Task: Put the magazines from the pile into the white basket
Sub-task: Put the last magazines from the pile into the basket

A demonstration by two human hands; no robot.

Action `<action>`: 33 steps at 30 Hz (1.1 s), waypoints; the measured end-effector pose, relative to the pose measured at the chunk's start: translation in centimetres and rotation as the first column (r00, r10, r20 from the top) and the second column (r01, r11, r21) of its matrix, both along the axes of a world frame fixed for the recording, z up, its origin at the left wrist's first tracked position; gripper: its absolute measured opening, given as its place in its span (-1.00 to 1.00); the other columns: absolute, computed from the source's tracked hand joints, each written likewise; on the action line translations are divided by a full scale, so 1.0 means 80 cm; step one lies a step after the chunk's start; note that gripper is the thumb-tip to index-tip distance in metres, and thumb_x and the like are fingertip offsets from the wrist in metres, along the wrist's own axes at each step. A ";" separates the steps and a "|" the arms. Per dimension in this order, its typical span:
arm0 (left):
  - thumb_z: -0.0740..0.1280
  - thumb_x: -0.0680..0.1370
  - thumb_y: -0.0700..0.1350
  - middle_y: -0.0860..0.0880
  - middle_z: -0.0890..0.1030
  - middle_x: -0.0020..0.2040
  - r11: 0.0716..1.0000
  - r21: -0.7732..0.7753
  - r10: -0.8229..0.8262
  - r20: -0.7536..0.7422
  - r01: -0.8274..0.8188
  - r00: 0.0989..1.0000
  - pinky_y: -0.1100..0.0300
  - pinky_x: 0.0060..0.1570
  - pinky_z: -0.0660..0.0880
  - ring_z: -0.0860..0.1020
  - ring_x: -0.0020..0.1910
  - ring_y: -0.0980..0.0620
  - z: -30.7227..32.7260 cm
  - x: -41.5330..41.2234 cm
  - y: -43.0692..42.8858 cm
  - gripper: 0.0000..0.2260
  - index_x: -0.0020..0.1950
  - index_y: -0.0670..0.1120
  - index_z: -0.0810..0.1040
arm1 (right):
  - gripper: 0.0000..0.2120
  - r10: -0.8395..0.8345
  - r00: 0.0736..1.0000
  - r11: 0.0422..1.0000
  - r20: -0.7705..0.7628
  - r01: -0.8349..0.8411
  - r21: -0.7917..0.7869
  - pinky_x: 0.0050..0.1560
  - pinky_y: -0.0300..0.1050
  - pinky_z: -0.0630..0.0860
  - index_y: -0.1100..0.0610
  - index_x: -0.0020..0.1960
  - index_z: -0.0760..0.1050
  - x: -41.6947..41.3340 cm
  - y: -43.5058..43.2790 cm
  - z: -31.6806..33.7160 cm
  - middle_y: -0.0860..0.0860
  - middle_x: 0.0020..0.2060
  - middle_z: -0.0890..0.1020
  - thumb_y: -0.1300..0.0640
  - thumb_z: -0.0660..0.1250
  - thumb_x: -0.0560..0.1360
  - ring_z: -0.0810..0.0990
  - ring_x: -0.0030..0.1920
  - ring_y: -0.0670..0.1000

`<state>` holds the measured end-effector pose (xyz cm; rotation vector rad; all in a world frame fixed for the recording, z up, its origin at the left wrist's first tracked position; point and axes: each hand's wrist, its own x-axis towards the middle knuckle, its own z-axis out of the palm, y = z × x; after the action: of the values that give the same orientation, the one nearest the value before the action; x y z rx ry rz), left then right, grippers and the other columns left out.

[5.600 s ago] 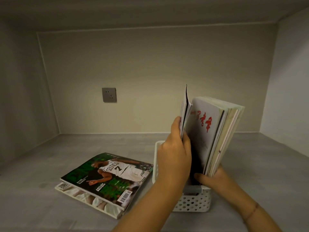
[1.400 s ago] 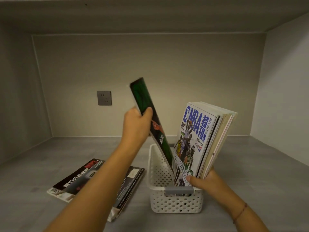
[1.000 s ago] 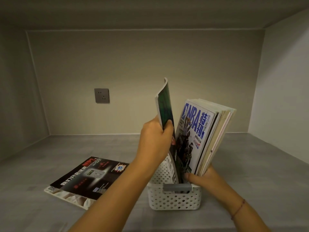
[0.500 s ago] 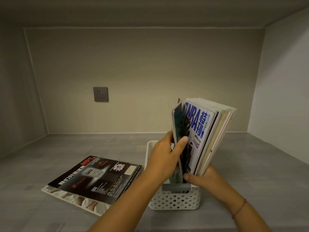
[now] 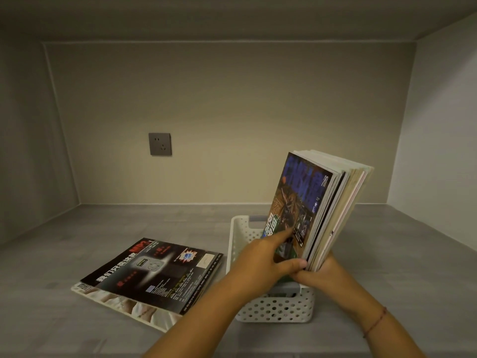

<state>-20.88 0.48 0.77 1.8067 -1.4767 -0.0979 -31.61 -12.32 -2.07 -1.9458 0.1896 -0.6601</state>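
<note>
Your left hand (image 5: 260,259) presses, your right hand (image 5: 318,276) grips the magazines (image 5: 322,200) standing tilted in the white basket (image 5: 273,309).

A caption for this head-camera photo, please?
Left hand and right hand steady magazines standing in the white basket; a pile lies beside it.

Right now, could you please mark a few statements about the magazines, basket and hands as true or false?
1. The standing magazines in the white basket lean right. True.
2. No pile lies beside the basket. False: a black magazine lies on a pale magazine, left of the basket.
3. The left hand touches the front cover. True.
4. The right hand lies idle on the shelf. False: it grips the standing magazines' lower edge.
</note>
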 end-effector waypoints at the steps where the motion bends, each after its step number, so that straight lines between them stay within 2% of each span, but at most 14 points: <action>1: 0.34 0.49 0.15 0.09 0.44 0.39 1.000 0.012 -0.007 -0.005 0.008 1.000 0.18 0.25 0.45 0.48 0.28 0.10 -0.002 0.001 0.001 -0.39 0.50 0.13 0.22 | -0.24 -0.002 1.000 1.000 0.003 0.002 -0.001 0.03 -0.31 0.51 0.10 0.38 0.25 0.001 0.000 0.000 -0.01 0.18 0.54 0.20 0.47 0.24 0.54 0.17 -0.14; 5: 0.31 0.53 0.07 0.13 0.57 0.24 0.997 -0.014 -0.075 -0.179 0.073 0.981 0.25 0.16 0.51 0.55 0.16 0.21 -0.002 0.016 0.022 -0.59 0.38 0.15 0.40 | -0.29 -0.003 1.000 1.000 -0.022 0.003 0.023 -0.02 -0.38 0.50 0.06 0.33 0.27 0.000 0.000 -0.002 -0.07 0.14 0.55 0.19 0.49 0.26 0.56 0.12 -0.16; 9: 0.30 0.54 -0.06 0.15 0.62 0.08 0.911 -0.204 0.302 -0.265 -0.359 0.916 0.24 0.05 0.56 0.58 0.05 0.19 -0.019 0.082 0.071 -0.81 0.11 0.19 0.51 | -0.32 -0.056 0.996 0.997 -0.072 0.060 0.052 -0.13 -0.55 0.44 0.01 0.28 0.20 0.001 -0.003 -0.006 -0.16 0.07 0.50 0.23 0.48 0.30 0.50 0.04 -0.22; 11: 0.31 0.54 -0.01 -0.02 0.59 0.17 0.758 -0.115 0.605 -0.244 -0.642 0.758 0.08 0.08 0.54 0.56 0.07 0.05 -0.043 0.137 0.106 -0.73 0.23 0.05 0.49 | -0.33 -0.071 0.994 0.996 -0.084 0.075 0.053 -0.04 -0.49 0.47 -0.03 0.26 0.21 0.002 -0.005 -0.007 -0.17 0.07 0.50 0.23 0.48 0.29 0.49 0.05 -0.23; 13: 0.35 0.48 0.14 -0.17 0.49 0.29 0.495 0.116 0.869 -0.085 -0.861 0.488 -0.13 0.18 0.45 0.48 0.20 -0.13 -0.073 0.194 0.143 -0.50 0.33 -0.07 0.43 | -0.33 -0.075 0.994 0.995 -0.081 0.081 0.065 -0.03 -0.48 0.47 -0.04 0.26 0.20 0.002 -0.003 -0.007 -0.17 0.07 0.50 0.24 0.48 0.29 0.49 0.05 -0.23; 15: 0.38 0.38 0.29 -0.25 0.38 0.37 0.256 0.298 0.961 0.020 -0.919 0.275 -0.20 0.31 0.29 0.35 0.33 -0.25 -0.098 0.236 0.177 -0.26 0.38 -0.17 0.36 | -0.30 -0.063 0.995 0.994 -0.074 0.069 0.086 -0.12 -0.53 0.45 -0.03 0.27 0.18 0.001 -0.001 -0.005 -0.17 0.07 0.48 0.23 0.48 0.29 0.47 0.05 -0.23; 17: 0.37 0.29 0.40 -0.30 0.35 0.39 0.153 0.404 0.985 0.007 -0.902 0.171 -0.19 0.36 0.20 0.30 0.37 -0.28 -0.109 0.252 0.200 -0.08 0.38 -0.25 0.32 | -0.18 -0.052 0.996 0.995 -0.076 0.059 0.082 -0.09 -0.49 0.47 -0.04 0.29 0.17 -0.001 0.004 -0.001 -0.16 0.09 0.49 0.02 0.55 0.16 0.47 0.07 -0.23; 20: 0.33 0.16 0.50 -0.32 0.39 0.33 0.135 0.468 0.990 -0.025 -0.873 0.140 -0.19 0.34 0.23 0.35 0.31 -0.31 -0.118 0.274 0.217 0.04 0.33 -0.29 0.37 | 0.01 -0.073 0.994 0.994 -0.079 0.079 0.076 0.06 -0.36 0.48 -0.08 0.25 0.18 -0.003 0.007 0.002 -0.17 0.09 0.49 -0.23 0.54 -0.11 0.49 0.06 -0.24; 23: 0.25 -0.17 0.61 -0.27 0.53 0.11 0.117 0.471 0.993 -0.044 -0.874 0.110 -0.21 0.16 0.42 0.49 0.09 -0.31 -0.138 0.304 0.227 0.14 0.11 -0.21 0.48 | -0.16 -0.073 0.993 0.992 -0.095 0.081 0.092 -0.10 -0.48 0.48 -0.08 0.21 0.18 -0.004 0.010 0.004 -0.19 0.03 0.50 -0.06 0.57 0.07 0.50 0.00 -0.25; 24: 0.30 -0.16 0.59 -0.26 0.54 0.08 0.131 0.439 0.991 -0.069 -0.889 0.112 -0.21 0.14 0.42 0.50 0.07 -0.31 -0.143 0.310 0.229 0.09 0.08 -0.19 0.49 | -0.25 -0.072 0.993 0.993 -0.096 0.081 0.091 -0.18 -0.52 0.46 -0.06 0.22 0.18 -0.005 0.011 0.003 -0.18 0.01 0.49 0.06 0.54 0.19 0.49 -0.02 -0.24; 26: 0.48 0.01 0.44 -0.25 0.55 0.10 0.164 0.352 0.986 -0.094 -0.922 0.140 -0.20 0.12 0.42 0.49 0.09 -0.31 -0.142 0.305 0.230 -0.11 0.11 -0.15 0.49 | -0.35 -0.082 0.992 0.992 -0.092 0.091 0.091 -0.21 -0.54 0.44 -0.03 0.23 0.17 -0.005 0.010 0.003 -0.19 -0.01 0.48 0.22 0.46 0.30 0.48 -0.03 -0.24; 29: 0.61 0.21 0.09 -0.27 0.57 0.02 0.222 0.147 0.968 -0.155 -0.964 0.199 -0.14 -0.05 0.51 0.53 -0.03 -0.29 -0.113 0.263 0.229 -0.40 0.10 -0.19 0.51 | -0.37 -0.091 0.991 0.991 -0.095 0.099 0.084 -0.07 -0.48 0.48 -0.07 0.19 0.18 -0.003 0.010 0.004 -0.21 -0.02 0.47 0.15 0.47 0.27 0.51 -0.07 -0.26; 31: 0.56 0.33 -0.15 -0.30 0.57 -0.03 0.252 0.059 0.921 -0.321 -0.966 0.221 -0.04 -0.18 0.46 0.53 -0.12 -0.26 -0.106 0.252 0.229 -0.58 0.08 -0.25 0.50 | -0.36 -0.084 0.992 0.991 -0.098 0.093 0.091 -0.16 -0.54 0.45 -0.06 0.21 0.18 -0.002 0.009 0.003 -0.21 -0.01 0.47 0.16 0.47 0.27 0.51 -0.03 -0.26; 33: 0.51 0.39 -0.20 -0.32 0.59 -0.01 0.219 0.007 0.897 -0.394 -0.976 0.198 0.02 -0.21 0.39 0.54 -0.10 -0.28 -0.106 0.251 0.231 -0.66 0.08 -0.28 0.52 | -0.37 -0.079 0.992 0.992 -0.095 0.088 0.092 -0.22 -0.57 0.43 -0.03 0.24 0.17 -0.001 0.008 0.002 -0.20 0.00 0.47 0.24 0.45 0.32 0.47 0.01 -0.24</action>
<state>-0.79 18.94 -7.68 2.0421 0.1187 0.4091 -31.72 -11.69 -1.90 -1.8844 0.3552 -0.6055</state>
